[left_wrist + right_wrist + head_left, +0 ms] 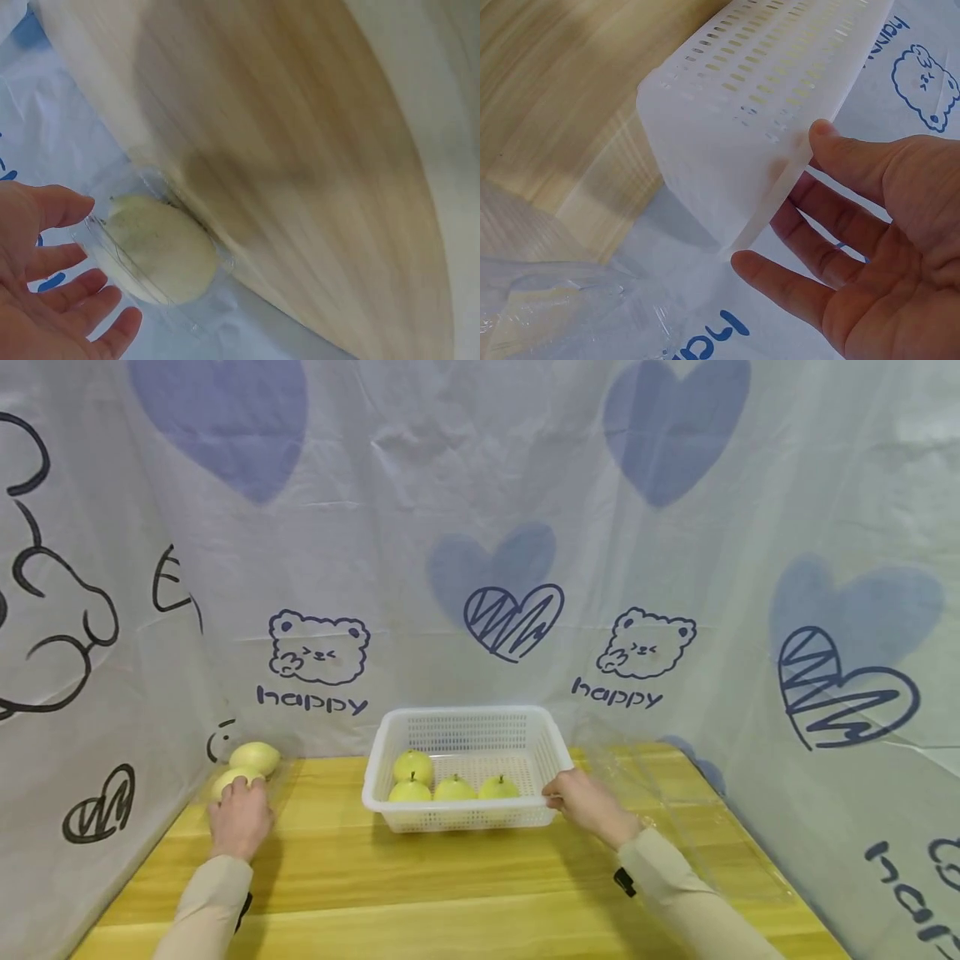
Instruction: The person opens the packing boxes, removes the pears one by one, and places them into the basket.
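My left hand (240, 818) is at the front one of two pale yellow oval fruits (255, 758) at the table's left back. The left wrist view shows one such fruit (169, 251) in a clear plastic container (139, 184), the fingers spread beside it and the thumb tip near its rim. My right hand (588, 802) holds the right front corner of a white perforated plastic basket (465, 810), thumb at the rim (780, 191) and fingers on the other side. Several yellow-green apple-like fruits with stems (454, 788) lie along the basket's front and left.
On the right of the wood-grain table (420, 893) lies a clear plastic container (697, 818), hard to make out. A white cloth with printed bears and hearts (405, 668) encloses the back and both sides. Dark bands (624, 882) sit at both wrists.
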A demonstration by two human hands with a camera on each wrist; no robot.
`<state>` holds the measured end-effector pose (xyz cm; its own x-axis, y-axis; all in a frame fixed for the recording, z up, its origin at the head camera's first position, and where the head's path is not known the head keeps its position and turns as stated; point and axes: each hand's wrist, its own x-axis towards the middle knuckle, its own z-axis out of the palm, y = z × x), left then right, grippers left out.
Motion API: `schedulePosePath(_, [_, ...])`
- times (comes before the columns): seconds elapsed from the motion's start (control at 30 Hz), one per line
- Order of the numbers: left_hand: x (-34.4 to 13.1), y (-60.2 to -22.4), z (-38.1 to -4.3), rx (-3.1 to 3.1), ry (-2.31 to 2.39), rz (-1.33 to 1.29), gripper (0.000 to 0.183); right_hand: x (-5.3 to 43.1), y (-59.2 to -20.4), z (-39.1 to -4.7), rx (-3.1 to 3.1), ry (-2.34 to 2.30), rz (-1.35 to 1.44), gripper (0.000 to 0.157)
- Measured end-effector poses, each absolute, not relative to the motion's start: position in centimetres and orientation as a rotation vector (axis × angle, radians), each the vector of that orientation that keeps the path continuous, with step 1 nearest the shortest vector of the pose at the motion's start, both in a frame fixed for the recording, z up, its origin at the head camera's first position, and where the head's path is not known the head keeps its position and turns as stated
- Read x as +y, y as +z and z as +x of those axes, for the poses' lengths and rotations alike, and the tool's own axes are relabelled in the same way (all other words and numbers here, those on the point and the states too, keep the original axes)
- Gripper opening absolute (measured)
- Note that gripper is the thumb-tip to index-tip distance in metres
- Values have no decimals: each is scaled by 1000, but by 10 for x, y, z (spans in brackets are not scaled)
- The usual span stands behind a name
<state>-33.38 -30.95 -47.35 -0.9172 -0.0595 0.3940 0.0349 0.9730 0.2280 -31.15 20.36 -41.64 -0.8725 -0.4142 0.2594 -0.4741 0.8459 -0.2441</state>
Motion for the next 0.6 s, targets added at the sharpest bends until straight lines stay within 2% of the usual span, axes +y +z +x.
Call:
schedulePosePath(0.23, [-312,-469,-334,-2729,-255,-8,21,203,-415,-312,-2840,450,664,11])
schedulePosePath(0.53, [-318,-469,-334,-2787,-284,-29,40,200,-413,-311,-2857,458,648,12])
schedulePosePath(0.6, [-318,-467,-335,-2792,-278,-40,39,200,-413,-311,-2864,456,636,12])
